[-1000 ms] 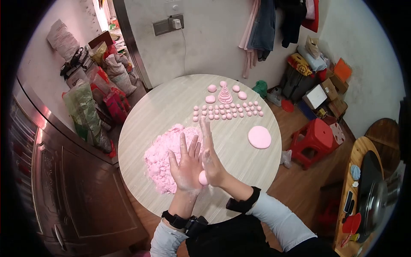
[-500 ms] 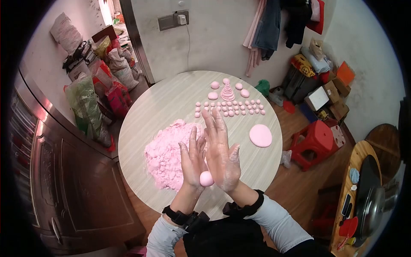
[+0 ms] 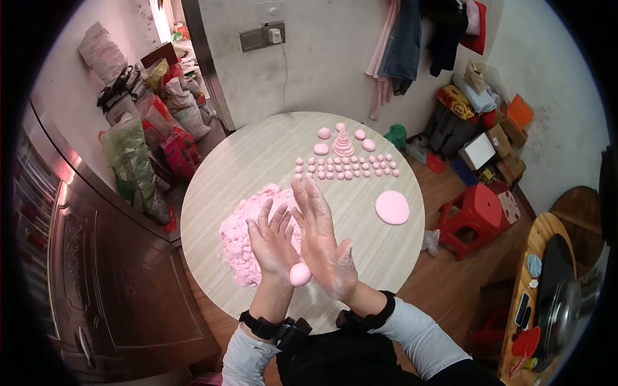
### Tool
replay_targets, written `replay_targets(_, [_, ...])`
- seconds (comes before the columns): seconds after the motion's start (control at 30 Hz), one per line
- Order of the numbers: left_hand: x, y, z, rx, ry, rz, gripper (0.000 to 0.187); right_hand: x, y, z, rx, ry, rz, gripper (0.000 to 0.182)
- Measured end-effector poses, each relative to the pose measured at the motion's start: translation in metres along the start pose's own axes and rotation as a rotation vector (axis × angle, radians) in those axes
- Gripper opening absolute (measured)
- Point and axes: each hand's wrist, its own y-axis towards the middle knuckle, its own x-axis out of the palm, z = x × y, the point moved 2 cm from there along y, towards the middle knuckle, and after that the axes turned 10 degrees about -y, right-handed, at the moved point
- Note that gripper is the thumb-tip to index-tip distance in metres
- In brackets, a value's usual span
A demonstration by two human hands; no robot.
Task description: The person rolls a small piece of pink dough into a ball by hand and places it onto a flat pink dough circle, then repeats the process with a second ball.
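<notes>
Between the heels of my two palms sits a smooth pink dough ball (image 3: pixel 300 275). My left hand (image 3: pixel 273 243) touches its left side, fingers stretched up and spread. On the other side my right hand (image 3: pixel 325 248) presses against it, fingers long and thumb apart. White powder coats both hands. Behind my left hand lies a crumbly pink dough heap (image 3: pixel 248 241), partly hidden. Rows of small pink balls (image 3: pixel 347 174) line the table beyond my fingertips. Past them stands a ridged pink cone (image 3: pixel 343 143) with several larger balls around it. A flat pink disc (image 3: pixel 392 208) lies to the right.
Everything pink rests on a round pale table (image 3: pixel 219 167). A red stool (image 3: pixel 473 219) stands to its right, near a wooden board (image 3: pixel 547 238) holding a lidded pan. Stuffed bags (image 3: pixel 135 157) and a dark carved door (image 3: pixel 122 283) are on the left.
Both hands have shifted slightly left and down with the ball between them. My left hand has tilted further left, with its fingers spread wider. The pieces on the table stay as they were.
</notes>
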Motion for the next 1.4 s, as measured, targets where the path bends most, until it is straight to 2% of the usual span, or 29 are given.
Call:
replay_targets(0.13, [0.009, -0.013, -0.015, -0.03, 0.034, 0.058, 0.059, 0.007, 0.005, -0.011, -0.04, 0.082, -0.035, 0.106])
replay_targets(0.2, [0.013, -0.017, -0.017, -0.053, 0.032, 0.087, 0.057, 0.001, 0.013, -0.007, -0.058, 0.015, 0.008, 0.106])
replay_targets(0.27, [0.003, -0.013, -0.019, -0.026, 0.074, 0.004, 0.057, 0.0, 0.012, -0.007, -0.078, -0.054, 0.053, 0.105])
replay_targets(0.33, [0.004, -0.009, -0.018, 0.038, 0.092, -0.013, 0.057, 0.005, 0.004, -0.012, -0.073, 0.022, 0.039, 0.103])
replay_targets(0.4, [0.008, -0.013, -0.019, 0.081, 0.215, -0.004, 0.056, 0.01, 0.002, -0.021, -0.122, 0.02, 0.059, 0.102])
replay_targets(0.5, [0.023, -0.023, -0.012, 0.071, 0.201, -0.022, 0.057, 0.003, 0.008, -0.02, -0.34, -0.144, 0.19, 0.098])
replay_targets(0.6, [0.032, -0.026, -0.004, 0.137, 0.235, -0.061, 0.059, -0.006, 0.004, -0.015, -0.275, -0.157, 0.277, 0.095])
replay_targets(0.67, [0.035, -0.028, -0.003, 0.2, 0.303, -0.046, 0.06, 0.0, 0.001, -0.015, -0.327, -0.122, 0.271, 0.092])
replay_targets(0.73, [0.035, -0.033, -0.003, 0.184, 0.299, -0.08, 0.059, -0.002, 0.004, -0.019, -0.514, -0.157, 0.275, 0.091])
replay_targets(0.77, [0.04, -0.037, -0.001, 0.207, 0.307, -0.149, 0.059, -0.007, 0.007, -0.02, -0.419, -0.193, 0.316, 0.089])
replay_targets(0.8, [0.046, -0.041, 0.002, 0.23, 0.312, -0.221, 0.059, -0.008, 0.006, -0.018, -0.421, -0.195, 0.321, 0.089])
replay_targets(0.83, [0.052, -0.044, 0.005, 0.24, 0.331, -0.228, 0.067, -0.01, 0.006, -0.014, -0.345, -0.208, 0.333, 0.089])
replay_targets(0.87, [0.051, -0.041, 0.004, 0.24, 0.329, -0.234, 0.067, -0.011, 0.005, -0.01, -0.27, -0.22, 0.343, 0.088])
replay_targets(0.93, [0.047, -0.035, 0.003, 0.293, 0.388, -0.28, 0.071, -0.003, -0.001, -0.012, -0.264, -0.19, 0.311, 0.087])
replay_targets(1.0, [0.049, -0.037, 0.001, 0.291, 0.416, -0.296, 0.074, 0.0, -0.005, -0.012, -0.433, -0.186, 0.218, 0.085])
replay_targets(1.03, [0.052, -0.042, 0.002, 0.306, 0.472, -0.372, 0.074, -0.008, 0.004, -0.016, -0.43, -0.227, 0.348, 0.085])
replay_targets(1.1, [0.059, -0.052, 0.005, 0.361, 0.575, -0.469, 0.077, -0.021, 0.007, -0.01, -0.392, -0.281, 0.385, 0.082])
replay_targets(1.2, [0.059, -0.052, 0.011, 0.461, 0.46, -0.41, 0.077, -0.019, 0.0, 0.0, -0.36, -0.346, 0.396, 0.079])
replay_targets(1.3, [0.059, -0.043, 0.016, 0.566, 0.414, -0.326, 0.075, 0.003, -0.018, 0.0, -0.402, -0.208, 0.281, 0.078])
replay_targets(1.4, [0.058, -0.05, 0.014, 0.619, 0.444, -0.281, 0.074, -0.006, -0.008, -0.012, -0.371, -0.188, 0.401, 0.079])
